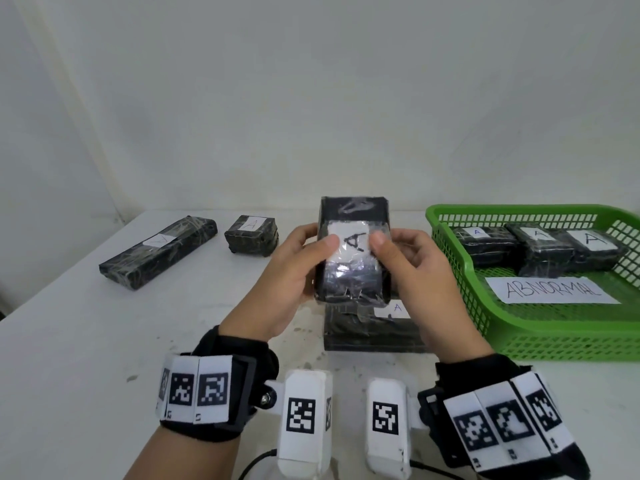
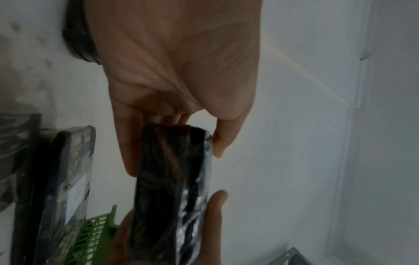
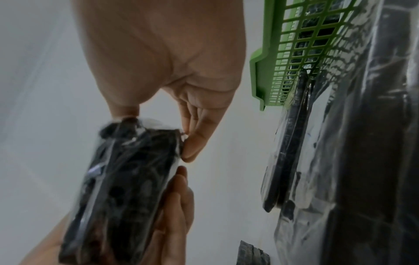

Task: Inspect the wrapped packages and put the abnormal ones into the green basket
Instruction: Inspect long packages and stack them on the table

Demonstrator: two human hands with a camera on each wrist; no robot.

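Head view: both hands hold one package above the counter [image 1: 69, 323], in the middle of the frame.
Package [image 1: 353, 247]: black, film-wrapped, with a white label marked "A" facing the camera; long axis runs away from the person, far end tilted up.
Left hand [image 1: 294, 271]: grips the left side, thumb pressed on the label's left edge.
Right hand [image 1: 420, 271]: grips the right side, thumb on the label's right edge.
Basket [image 1: 460, 271]: green, at right, holding three "A" packages along its far side and a paper reading "ABNORMAL".
Flat package [image 1: 374, 330]: lies on the counter under the held one, just beside the basket.
Long package [image 1: 159, 252]: far left, lying diagonally.
Small package [image 1: 252, 235]: beside the long one, marked "A".

Left wrist view: left hand [image 2: 176, 71] clamps the package [image 2: 172, 188] edge-on, thumb on one face and fingers [image 2: 129, 143] on the other; long axis points away from the palm; basket [image 2: 95, 233] low in frame.

Right wrist view: right hand [image 3: 163, 62] pinches the package [image 3: 127, 179] by its near end, fingers [image 3: 197, 141] curled at its corner; basket [image 3: 267, 71] at right.
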